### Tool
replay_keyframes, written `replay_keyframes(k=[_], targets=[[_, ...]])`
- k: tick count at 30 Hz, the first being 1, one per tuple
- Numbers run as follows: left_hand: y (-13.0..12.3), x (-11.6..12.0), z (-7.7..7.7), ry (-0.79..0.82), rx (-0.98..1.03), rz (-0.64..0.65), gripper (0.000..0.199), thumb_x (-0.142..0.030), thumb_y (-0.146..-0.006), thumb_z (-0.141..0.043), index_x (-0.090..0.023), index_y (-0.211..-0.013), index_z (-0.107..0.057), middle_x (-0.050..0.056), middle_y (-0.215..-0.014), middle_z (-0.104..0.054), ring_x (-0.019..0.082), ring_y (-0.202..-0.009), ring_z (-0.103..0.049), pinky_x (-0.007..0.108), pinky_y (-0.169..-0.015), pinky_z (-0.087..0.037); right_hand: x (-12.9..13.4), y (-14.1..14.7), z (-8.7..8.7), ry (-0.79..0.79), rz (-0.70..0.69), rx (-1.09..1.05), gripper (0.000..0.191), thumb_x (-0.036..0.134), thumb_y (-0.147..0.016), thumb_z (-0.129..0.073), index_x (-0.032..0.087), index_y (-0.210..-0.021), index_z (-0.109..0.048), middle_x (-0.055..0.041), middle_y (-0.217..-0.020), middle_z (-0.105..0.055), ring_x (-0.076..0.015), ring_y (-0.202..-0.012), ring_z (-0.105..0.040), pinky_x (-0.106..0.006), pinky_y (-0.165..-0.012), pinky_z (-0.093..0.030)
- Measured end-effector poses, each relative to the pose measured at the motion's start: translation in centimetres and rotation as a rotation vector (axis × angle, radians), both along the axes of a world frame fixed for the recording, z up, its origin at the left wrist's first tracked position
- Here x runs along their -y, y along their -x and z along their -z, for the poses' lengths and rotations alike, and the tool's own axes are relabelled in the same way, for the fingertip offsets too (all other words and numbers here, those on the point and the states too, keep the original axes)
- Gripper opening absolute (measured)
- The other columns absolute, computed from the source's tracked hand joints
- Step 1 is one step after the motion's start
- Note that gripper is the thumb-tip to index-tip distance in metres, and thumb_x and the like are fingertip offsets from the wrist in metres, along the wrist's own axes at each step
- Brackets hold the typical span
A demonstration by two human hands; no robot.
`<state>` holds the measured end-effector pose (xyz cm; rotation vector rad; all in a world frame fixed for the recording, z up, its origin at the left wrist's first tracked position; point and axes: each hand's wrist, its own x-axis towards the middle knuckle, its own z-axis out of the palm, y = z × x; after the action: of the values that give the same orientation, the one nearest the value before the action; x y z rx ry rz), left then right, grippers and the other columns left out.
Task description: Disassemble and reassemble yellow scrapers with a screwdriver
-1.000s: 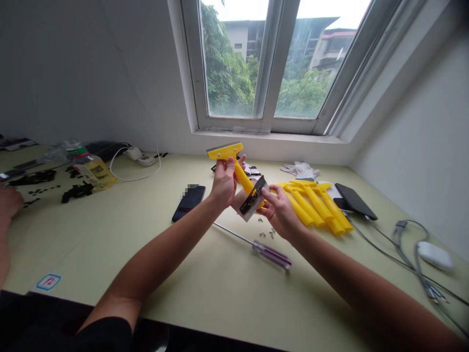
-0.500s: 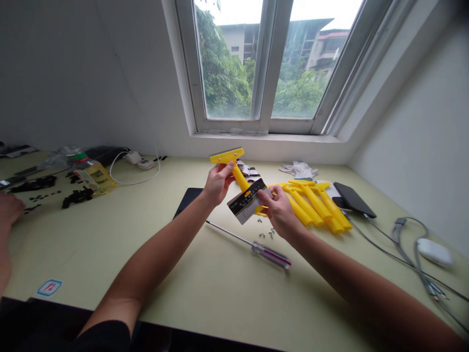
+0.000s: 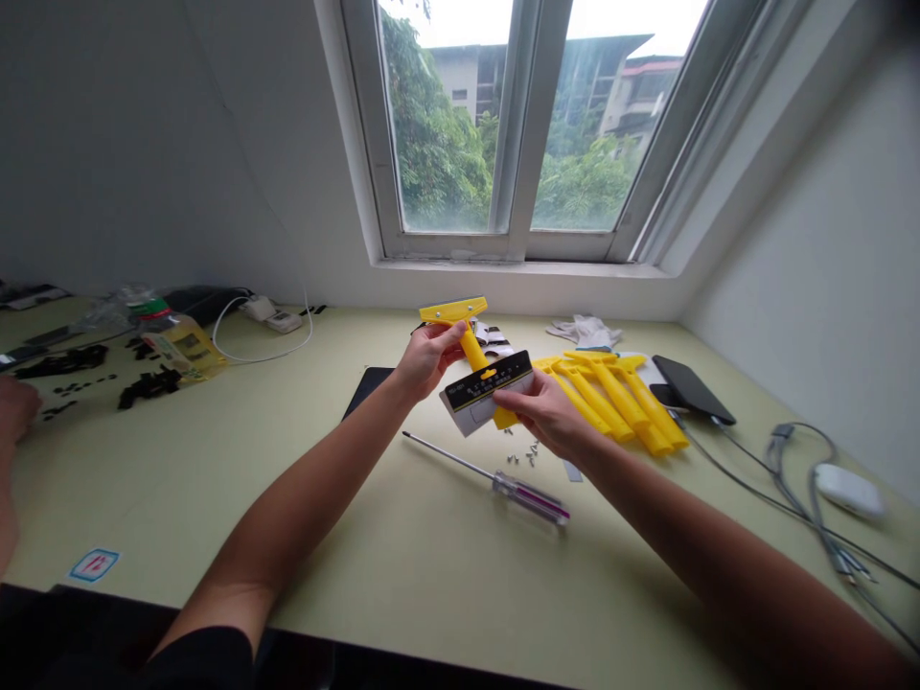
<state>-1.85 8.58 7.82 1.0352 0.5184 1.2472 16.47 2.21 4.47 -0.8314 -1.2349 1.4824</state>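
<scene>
My left hand (image 3: 429,356) is closed round the neck of a yellow scraper (image 3: 454,311), its wide head pointing away from me with a blade along the far edge. My right hand (image 3: 540,406) pinches a black-and-grey printed card (image 3: 480,391), which lies across the scraper's handle and hides part of it. The handle's yellow end shows below the card. Beneath my hands, several small screws (image 3: 530,452) lie on the table, close to a screwdriver (image 3: 528,496) with a clear and purple handle.
Several yellow scraper handles (image 3: 622,407) are piled at right, near a dark phone (image 3: 694,388), grey cables (image 3: 797,498) and a white case (image 3: 849,491). White gloves (image 3: 586,332) lie behind. At left are a bottle (image 3: 183,340), black pieces (image 3: 150,385) and another person's hand (image 3: 15,407).
The card has turned to lie more level, and my right fingers have shifted along it. The scraper has moved slightly right and tilted a little.
</scene>
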Motion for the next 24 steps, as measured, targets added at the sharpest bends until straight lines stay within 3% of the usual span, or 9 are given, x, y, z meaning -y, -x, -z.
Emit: replay_keyframes(k=[5, 13, 16, 19, 24], targets=[[-1.0, 1.3, 0.1, -0.065, -0.159, 0.139, 0.039, -0.034, -0.068, -0.085, -0.009, -0.094, -0.07, 0.012, -0.092, -0.072, 0.022, -0.082, -0.069, 0.034, -0.08, -0.052, -0.5, -0.2, -0.2, -0.021, 0.155, -0.07, 0.04, 0.031, -0.066, -0.085, 0.021, -0.098, -0.064, -0.0021, -0.093, -0.071, -0.0167, -0.083, -0.067, -0.029, -0.074, -0.054], [-1.1, 1.1, -0.1, -0.008, -0.156, 0.002, 0.039, -0.046, -0.075, -0.075, -0.013, -0.092, -0.066, 0.011, -0.095, -0.071, 0.024, -0.093, -0.066, 0.034, -0.084, -0.05, -0.4, -0.2, 0.0, -0.094, 0.252, -0.09, 0.044, 0.033, -0.068, -0.084, 0.024, -0.101, -0.055, -0.0004, -0.095, -0.069, -0.0161, -0.08, -0.066, -0.029, -0.072, -0.056], [-0.9, 1.1, -0.1, 0.032, -0.199, 0.065, 0.042, -0.051, -0.075, -0.074, -0.014, -0.093, -0.066, 0.011, -0.096, -0.07, 0.025, -0.094, -0.065, 0.035, -0.08, -0.052, -0.4, -0.2, -0.1, -0.101, 0.319, -0.108, 0.057, 0.033, -0.064, -0.086, 0.028, -0.105, -0.047, 0.0025, -0.09, -0.069, -0.0155, -0.076, -0.066, -0.029, -0.07, -0.056], [-0.9, 1.4, -0.2, 0.052, -0.214, 0.068, 0.044, -0.054, -0.076, -0.072, -0.018, -0.101, -0.064, 0.009, -0.102, -0.068, 0.024, -0.091, -0.066, 0.034, -0.071, -0.056, -0.4, -0.3, -0.5, -0.108, 0.352, -0.136, 0.076, 0.032, -0.064, -0.086, 0.034, -0.123, -0.037, 0.0033, -0.092, -0.068, -0.0164, -0.078, -0.067, -0.03, -0.072, -0.057], [-0.5, 1.8, -0.7, -0.041, -0.293, 0.169, 0.053, -0.052, -0.078, -0.072, -0.027, -0.12, -0.053, 0.011, -0.118, -0.062, 0.024, -0.088, -0.068, 0.035, -0.061, -0.06, -0.3, -0.6, -1.5, -0.105, 0.366, -0.202, 0.093, 0.031, -0.064, -0.085, 0.038, -0.136, -0.028, 0.0042, -0.092, -0.068, -0.0164, -0.08, -0.068, -0.031, -0.075, -0.057]])
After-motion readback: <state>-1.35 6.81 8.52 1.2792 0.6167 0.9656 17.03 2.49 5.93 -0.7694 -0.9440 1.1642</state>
